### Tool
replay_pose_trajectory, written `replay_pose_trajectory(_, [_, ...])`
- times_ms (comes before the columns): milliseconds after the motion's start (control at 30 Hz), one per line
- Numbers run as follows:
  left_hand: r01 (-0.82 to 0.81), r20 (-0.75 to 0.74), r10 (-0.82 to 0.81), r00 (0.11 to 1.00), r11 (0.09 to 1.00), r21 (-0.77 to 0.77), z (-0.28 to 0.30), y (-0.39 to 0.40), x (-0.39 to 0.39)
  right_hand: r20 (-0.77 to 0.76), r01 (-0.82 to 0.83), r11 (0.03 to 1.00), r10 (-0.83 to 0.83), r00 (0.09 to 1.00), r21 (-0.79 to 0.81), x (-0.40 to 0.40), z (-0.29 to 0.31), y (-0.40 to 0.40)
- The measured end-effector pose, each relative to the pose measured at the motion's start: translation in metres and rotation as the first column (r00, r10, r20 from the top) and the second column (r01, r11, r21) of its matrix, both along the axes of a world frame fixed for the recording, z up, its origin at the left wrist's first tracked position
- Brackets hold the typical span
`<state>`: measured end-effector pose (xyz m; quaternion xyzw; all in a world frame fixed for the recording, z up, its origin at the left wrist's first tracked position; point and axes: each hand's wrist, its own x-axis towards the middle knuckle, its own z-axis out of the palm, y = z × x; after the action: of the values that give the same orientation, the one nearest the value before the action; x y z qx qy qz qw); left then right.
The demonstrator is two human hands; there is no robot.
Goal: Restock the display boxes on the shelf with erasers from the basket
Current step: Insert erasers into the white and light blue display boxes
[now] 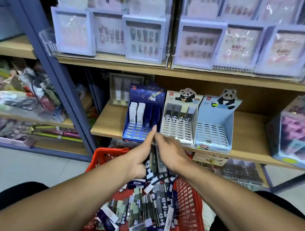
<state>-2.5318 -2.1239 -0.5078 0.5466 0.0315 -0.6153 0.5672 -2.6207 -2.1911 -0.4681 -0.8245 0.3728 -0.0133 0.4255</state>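
Both hands, left [139, 155] and right [170, 155], grip one stack of panda erasers [156, 166] over red basket [191, 198].

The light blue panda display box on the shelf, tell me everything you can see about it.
The light blue panda display box looks like printed cardboard. It stands upright on the wooden shelf, rightmost of three boxes, seemingly touching the white panda box on its left. A panda cutout tops its tall back panel; its side walls slope down to a low front lip with a small panda print. The floor is a slotted white grid, every visible slot empty. Neither hand touches it.
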Motion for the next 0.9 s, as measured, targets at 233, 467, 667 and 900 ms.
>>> replay_pose_trajectory(233, [-0.05,-0.086,0.036,0.996,0.985,-0.164,0.014,0.013,0.013,0.122,0.193,0.884,-0.268,0.956,0.426,0.024,0.004,0.003])
replay_pose_trajectory(467, [-0.114,-0.092,0.098,0.991,0.978,-0.175,0.006,0.005,0.023,0.207,0.229,0.731,-0.453,0.867,0.642,0.044,-0.013,-0.014])
replay_pose_trajectory(667, [-0.113,-0.041,0.108,0.993,0.983,-0.144,-0.001,0.013,0.038,0.245,0.144,0.724,-0.403,0.882,0.674,0.045,-0.023,-0.024])
replay_pose_trajectory(900, [-0.128,-0.046,0.122,0.991,0.978,-0.164,-0.006,0.018,0.048,0.234,-0.089,0.754,-0.087,0.968,0.65,0.034,-0.024,-0.044])
